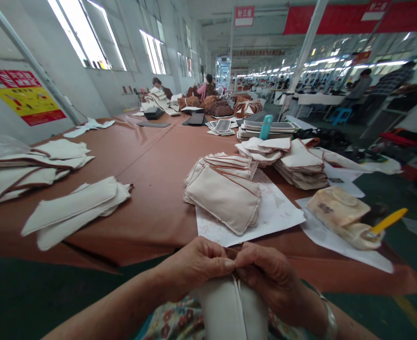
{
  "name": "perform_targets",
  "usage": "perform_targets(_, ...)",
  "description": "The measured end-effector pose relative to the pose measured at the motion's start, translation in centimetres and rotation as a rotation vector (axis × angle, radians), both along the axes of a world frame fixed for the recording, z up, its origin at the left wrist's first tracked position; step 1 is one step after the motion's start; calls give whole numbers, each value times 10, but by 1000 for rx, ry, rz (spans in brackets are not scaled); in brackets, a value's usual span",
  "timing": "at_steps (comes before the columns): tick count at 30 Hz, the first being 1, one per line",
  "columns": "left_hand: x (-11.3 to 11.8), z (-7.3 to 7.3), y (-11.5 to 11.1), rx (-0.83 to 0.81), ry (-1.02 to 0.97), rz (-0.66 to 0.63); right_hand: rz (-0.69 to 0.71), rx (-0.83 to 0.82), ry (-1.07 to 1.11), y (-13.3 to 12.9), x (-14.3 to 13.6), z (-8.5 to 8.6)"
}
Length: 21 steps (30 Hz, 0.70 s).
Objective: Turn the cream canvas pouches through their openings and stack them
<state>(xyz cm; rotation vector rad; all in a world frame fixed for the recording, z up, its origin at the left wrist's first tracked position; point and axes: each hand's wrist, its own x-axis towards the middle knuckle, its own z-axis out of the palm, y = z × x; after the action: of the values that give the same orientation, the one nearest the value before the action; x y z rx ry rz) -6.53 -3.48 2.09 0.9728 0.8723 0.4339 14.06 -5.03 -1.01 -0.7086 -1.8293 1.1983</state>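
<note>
A cream fabric piece with a seam down its middle (pixel 221 311) lies over my lap, its top end pinched between both hands at the table's front edge. My left hand (pixel 203 262) has thumb and forefinger pressed together on the brown edge at the top of the seam. Close against it, my right hand (pixel 270 276) pinches the same edge from the other side. The fingertips hide the exact spot they grip. Just beyond my hands, a stack of cream pieces with brown edges (pixel 226 196) sits on a white paper sheet (pixel 282 212).
More cream pieces (pixel 77 208) lie at the left of the brown-covered table (pixel 152 208). At right stand a stained plastic container (pixel 338 208) and a yellow-handled tool (pixel 389 221). A turquoise object (pixel 265 127) rests among stacks farther back. Other people work in the distance.
</note>
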Motion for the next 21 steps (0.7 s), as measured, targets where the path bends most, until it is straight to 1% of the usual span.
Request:
perform_targets(2,-1,0,0,25,1,-14,16,27,-15,-1,3,1)
perform_targets(3,-2,0,0,38,8,-19,23,0,-20,-2,5,2)
perform_targets(4,-2,1,-1,56,16,-22,31,-63,-15,-2,8,2)
perform_targets(7,-4,4,-2,131,45,-36,55,-364,40,1,15,7)
perform_targets(9,-5,7,-1,181,67,-60,90,-475,41,6,18,13)
perform_targets(12,-5,10,1,256,104,-99,163,-519,-13,11,19,22)
perform_targets(15,-3,16,0,312,113,-107,228,-565,-3,12,16,24)
perform_targets(18,-1,23,-5,344,51,-97,265,-521,97,9,13,18)
perform_targets(21,1,27,-9,405,-26,-112,341,-542,245,7,12,14)
